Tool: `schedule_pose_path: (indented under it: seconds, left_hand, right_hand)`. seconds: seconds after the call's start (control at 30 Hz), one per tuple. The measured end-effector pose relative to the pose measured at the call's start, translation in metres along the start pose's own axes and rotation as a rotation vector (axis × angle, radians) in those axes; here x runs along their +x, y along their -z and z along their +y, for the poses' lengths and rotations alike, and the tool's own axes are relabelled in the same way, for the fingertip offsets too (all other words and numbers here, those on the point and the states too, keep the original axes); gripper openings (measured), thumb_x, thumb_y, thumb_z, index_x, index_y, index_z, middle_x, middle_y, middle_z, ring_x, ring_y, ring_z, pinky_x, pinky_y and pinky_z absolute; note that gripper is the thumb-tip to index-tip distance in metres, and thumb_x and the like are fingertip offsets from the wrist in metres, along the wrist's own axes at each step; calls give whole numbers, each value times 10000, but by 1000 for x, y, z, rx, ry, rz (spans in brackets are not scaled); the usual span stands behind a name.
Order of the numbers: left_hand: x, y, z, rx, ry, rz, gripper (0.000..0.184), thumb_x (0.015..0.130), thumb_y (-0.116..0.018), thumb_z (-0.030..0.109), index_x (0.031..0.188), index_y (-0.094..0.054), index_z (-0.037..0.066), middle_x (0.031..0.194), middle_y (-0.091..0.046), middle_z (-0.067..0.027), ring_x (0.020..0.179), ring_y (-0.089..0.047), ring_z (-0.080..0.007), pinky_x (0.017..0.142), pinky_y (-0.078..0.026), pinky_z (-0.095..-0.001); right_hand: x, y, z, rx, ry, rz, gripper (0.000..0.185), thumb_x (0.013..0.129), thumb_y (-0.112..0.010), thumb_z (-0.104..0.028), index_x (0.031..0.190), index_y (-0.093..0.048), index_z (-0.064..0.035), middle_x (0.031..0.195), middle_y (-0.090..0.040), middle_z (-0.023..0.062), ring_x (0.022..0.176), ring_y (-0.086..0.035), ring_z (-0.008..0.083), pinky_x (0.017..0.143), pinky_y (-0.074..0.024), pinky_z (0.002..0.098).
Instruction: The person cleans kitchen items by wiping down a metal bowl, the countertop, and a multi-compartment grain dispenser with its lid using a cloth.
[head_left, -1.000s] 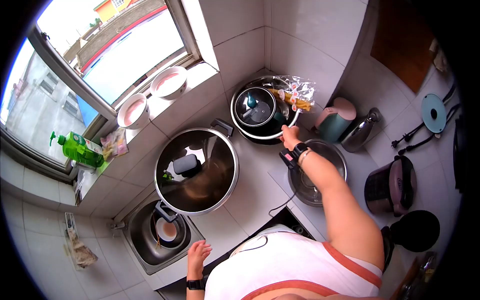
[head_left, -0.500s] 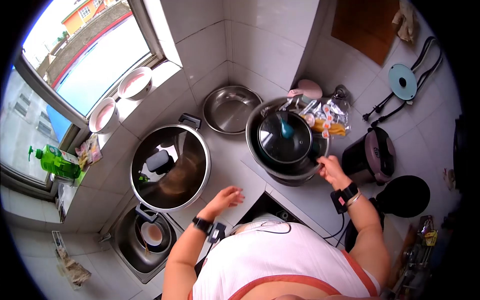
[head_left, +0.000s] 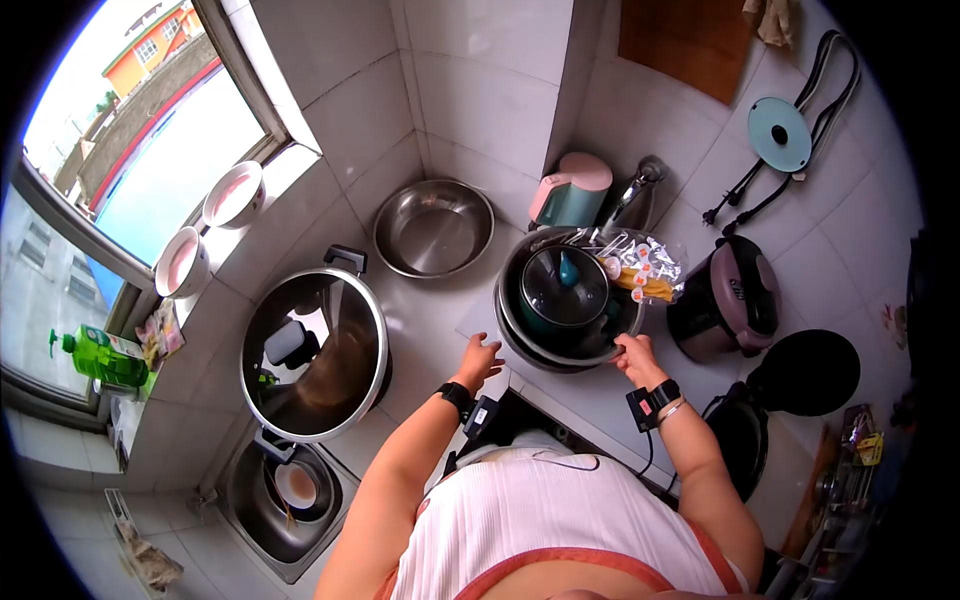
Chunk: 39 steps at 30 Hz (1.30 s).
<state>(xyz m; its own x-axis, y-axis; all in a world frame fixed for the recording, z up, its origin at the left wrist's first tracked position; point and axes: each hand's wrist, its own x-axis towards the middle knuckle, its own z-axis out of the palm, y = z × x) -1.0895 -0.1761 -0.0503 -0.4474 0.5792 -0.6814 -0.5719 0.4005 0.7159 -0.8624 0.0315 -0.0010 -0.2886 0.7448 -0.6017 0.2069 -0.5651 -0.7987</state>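
A wide metal basin (head_left: 512,345) stands on the counter, apparently with another round vessel beneath it. Inside it sit a dark pot with a glass lid (head_left: 540,294) and a teal knob, and a clear-and-foil package (head_left: 650,250) with yellow contents. My right hand (head_left: 635,360) pinches the basin's near right rim. To the basin's left, my left hand (head_left: 480,362) hovers just off its side with fingers apart, holding nothing. Both wrists carry black straps with small boxes.
A large lidded pot (head_left: 345,370) stands left, by the sink (head_left: 240,510). Behind are a shallow steel pan (head_left: 435,228), a pink-and-teal kettle (head_left: 580,195) and a metal flask (head_left: 635,200). A rice cooker (head_left: 722,300) and black pan (head_left: 805,372) stand right. Bowls (head_left: 236,198) line the windowsill.
The basin with the pot has gone down and away from me, uncovering the kettle and flask behind. My left hand has moved closer to its side; my right hand stays on the rim.
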Motion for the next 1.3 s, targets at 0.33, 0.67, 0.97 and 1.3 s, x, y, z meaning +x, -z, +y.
schedule_pose_path:
  seconds: [0.33, 0.67, 0.97, 1.3]
  left_hand:
    - [12, -18, -6, -198, -48, -157, 125, 883, -539, 213, 941, -501, 109, 949, -579, -54, 772, -646, -220, 673, -536, -326]
    - [-70, 51, -16, -77, -104, 97, 109, 831, -585, 94, 905, -607, 18, 815, -612, -43, 653, -585, -128, 609, -536, -286]
    - [-177, 97, -20, -87, -133, 294, 125, 856, -530, 71, 948, -608, 37, 854, -636, -9, 724, -599, -103, 637, -525, -283]
    - [-251, 98, -20, -502, -260, 256, 90, 868, -529, 61, 914, -592, 15, 836, -609, -31, 738, -613, -121, 680, -561, -306]
  right_hand:
    - [-19, 16, -12, 34, 49, -21, 183, 731, -619, -62, 719, -436, -60, 556, -463, 49, 395, -439, 131, 341, -271, 227]
    - [-40, 62, -22, 78, 119, 28, 164, 750, -611, -74, 703, -455, -91, 600, -461, 21, 419, -432, 96, 345, -264, 208]
    - [10, 69, 41, 109, 33, 69, 150, 745, -612, -80, 696, -471, -61, 592, -484, 45, 421, -465, 131, 346, -279, 217]
    - [48, 59, 95, 94, -22, 41, 139, 740, -612, -133, 730, -502, -48, 611, -523, 81, 391, -463, 174, 328, -310, 256]
